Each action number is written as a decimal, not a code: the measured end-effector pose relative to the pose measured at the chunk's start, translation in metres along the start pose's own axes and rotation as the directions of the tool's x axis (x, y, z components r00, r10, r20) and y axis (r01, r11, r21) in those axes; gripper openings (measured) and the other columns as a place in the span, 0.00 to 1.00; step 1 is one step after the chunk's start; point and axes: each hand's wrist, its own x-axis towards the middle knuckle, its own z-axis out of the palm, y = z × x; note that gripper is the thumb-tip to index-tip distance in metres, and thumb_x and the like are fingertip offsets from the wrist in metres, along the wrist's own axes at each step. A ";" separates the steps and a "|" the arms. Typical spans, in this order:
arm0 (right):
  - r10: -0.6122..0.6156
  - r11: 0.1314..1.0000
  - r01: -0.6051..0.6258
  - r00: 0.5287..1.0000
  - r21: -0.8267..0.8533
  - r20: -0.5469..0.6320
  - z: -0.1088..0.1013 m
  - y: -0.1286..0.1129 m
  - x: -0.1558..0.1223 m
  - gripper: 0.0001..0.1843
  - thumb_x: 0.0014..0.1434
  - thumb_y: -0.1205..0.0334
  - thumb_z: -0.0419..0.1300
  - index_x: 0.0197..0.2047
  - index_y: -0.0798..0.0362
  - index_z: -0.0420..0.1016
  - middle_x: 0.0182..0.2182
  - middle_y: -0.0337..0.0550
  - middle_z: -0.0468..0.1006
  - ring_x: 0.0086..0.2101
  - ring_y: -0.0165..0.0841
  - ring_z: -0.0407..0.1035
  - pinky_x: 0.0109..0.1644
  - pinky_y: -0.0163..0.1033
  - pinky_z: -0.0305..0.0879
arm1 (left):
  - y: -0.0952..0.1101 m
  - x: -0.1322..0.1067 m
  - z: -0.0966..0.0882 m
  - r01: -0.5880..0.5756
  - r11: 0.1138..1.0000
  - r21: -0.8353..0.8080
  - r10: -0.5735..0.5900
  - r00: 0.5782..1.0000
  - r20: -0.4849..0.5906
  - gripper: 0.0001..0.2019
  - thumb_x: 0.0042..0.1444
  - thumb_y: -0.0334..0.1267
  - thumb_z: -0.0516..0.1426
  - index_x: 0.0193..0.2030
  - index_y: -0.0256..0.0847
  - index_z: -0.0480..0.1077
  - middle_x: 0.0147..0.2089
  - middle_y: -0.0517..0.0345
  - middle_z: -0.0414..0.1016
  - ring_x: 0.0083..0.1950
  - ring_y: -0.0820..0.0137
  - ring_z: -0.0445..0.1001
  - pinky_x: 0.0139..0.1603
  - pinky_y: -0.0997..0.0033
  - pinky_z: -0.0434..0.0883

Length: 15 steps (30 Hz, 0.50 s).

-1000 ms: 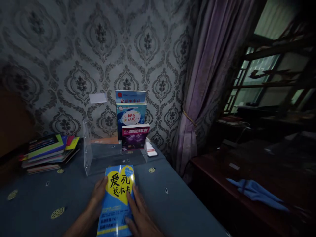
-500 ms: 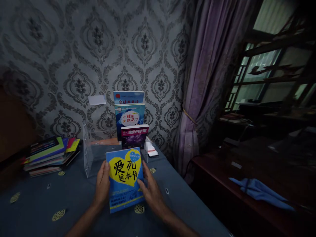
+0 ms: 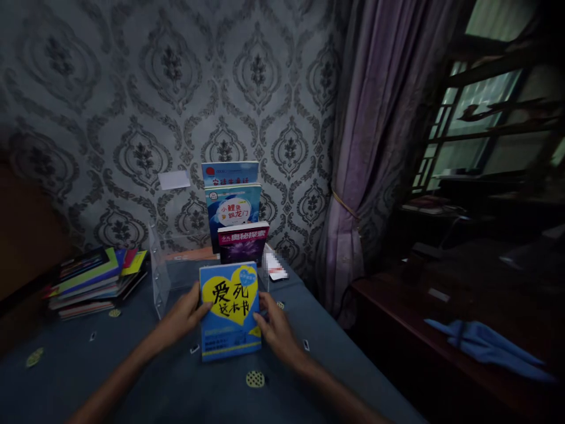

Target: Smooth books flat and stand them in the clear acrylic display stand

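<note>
A blue book with a yellow heart on its cover (image 3: 230,312) stands upright on the blue tablecloth, just in front of a clear acrylic book stand (image 3: 159,277). My left hand (image 3: 182,316) grips its left edge and my right hand (image 3: 274,328) grips its right edge. In the stand behind it three books stand in stepped rows: a dark purple one (image 3: 242,242) in front, a light blue one (image 3: 232,210) behind it, and a taller blue one (image 3: 229,173) at the back.
A stack of colourful books (image 3: 95,280) lies at the left on the blue table (image 3: 132,377). A purple curtain (image 3: 375,147) hangs to the right. A dark wooden bench with a blue cloth (image 3: 485,347) stands at the right by the window.
The book was lying low near me; both hands raised it upright and carried it forward up to the stand's front. The view shifted slightly right.
</note>
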 end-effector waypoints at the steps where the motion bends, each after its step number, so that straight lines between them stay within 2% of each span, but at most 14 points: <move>1: -0.010 0.999 0.009 1.000 -0.037 -0.023 -0.003 0.002 0.011 0.18 0.58 0.62 0.53 0.52 0.52 0.64 0.42 0.48 0.79 0.43 0.41 0.74 0.45 0.46 0.72 | 0.006 0.010 -0.002 -0.046 0.997 0.065 0.046 0.999 0.011 0.20 0.56 0.45 0.60 0.54 0.42 0.67 0.46 0.51 0.78 0.47 0.56 0.77 0.46 0.64 0.74; 3: -0.055 0.993 0.047 0.996 -0.110 -0.076 -0.014 0.001 0.038 0.18 0.57 0.64 0.53 0.51 0.52 0.63 0.42 0.47 0.78 0.42 0.40 0.74 0.45 0.47 0.72 | 0.023 0.033 -0.004 -0.140 0.968 0.208 0.145 0.989 -0.007 0.16 0.59 0.43 0.56 0.53 0.42 0.66 0.46 0.51 0.77 0.48 0.56 0.76 0.47 0.63 0.73; 5: -0.141 0.974 0.119 0.984 -0.193 -0.106 -0.028 -0.006 0.070 0.19 0.56 0.66 0.53 0.52 0.51 0.62 0.44 0.48 0.77 0.42 0.40 0.73 0.47 0.48 0.71 | 0.043 0.056 -0.004 -0.211 0.902 0.377 0.258 0.963 -0.078 0.12 0.61 0.41 0.53 0.51 0.42 0.64 0.46 0.51 0.77 0.49 0.57 0.75 0.48 0.63 0.72; 7: -0.245 0.947 0.200 0.955 -0.250 -0.166 -0.041 -0.016 0.103 0.19 0.58 0.66 0.51 0.53 0.51 0.61 0.46 0.49 0.76 0.42 0.40 0.73 0.48 0.49 0.71 | 0.061 0.076 -0.004 -0.223 0.831 0.509 0.342 0.927 -0.153 0.09 0.63 0.39 0.51 0.48 0.41 0.62 0.41 0.51 0.76 0.42 0.58 0.76 0.43 0.63 0.72; 9: -0.352 0.916 0.286 0.909 -0.282 -0.222 -0.051 -0.024 0.130 0.17 0.61 0.64 0.51 0.54 0.51 0.60 0.47 0.51 0.75 0.43 0.40 0.73 0.49 0.49 0.71 | 0.074 0.091 -0.004 -0.220 0.763 0.608 0.432 0.874 -0.225 0.06 0.63 0.37 0.51 0.46 0.40 0.60 0.37 0.52 0.74 0.38 0.60 0.76 0.39 0.64 0.71; 12: -0.421 0.890 0.344 0.872 -0.299 -0.249 -0.057 -0.026 0.152 0.18 0.64 0.63 0.50 0.56 0.51 0.58 0.49 0.52 0.74 0.45 0.39 0.72 0.49 0.48 0.72 | 0.082 0.105 -0.006 -0.228 0.698 0.679 0.517 0.817 -0.256 0.06 0.63 0.36 0.51 0.45 0.41 0.59 0.36 0.56 0.72 0.37 0.63 0.75 0.38 0.67 0.70; 15: -0.415 0.892 0.338 0.876 -0.301 -0.245 -0.057 -0.018 0.157 0.18 0.64 0.63 0.51 0.56 0.51 0.58 0.48 0.51 0.75 0.45 0.39 0.73 0.50 0.48 0.72 | 0.077 0.110 -0.005 -0.239 0.680 0.693 0.526 0.817 -0.235 0.05 0.64 0.36 0.51 0.45 0.42 0.58 0.35 0.57 0.71 0.37 0.64 0.75 0.38 0.68 0.70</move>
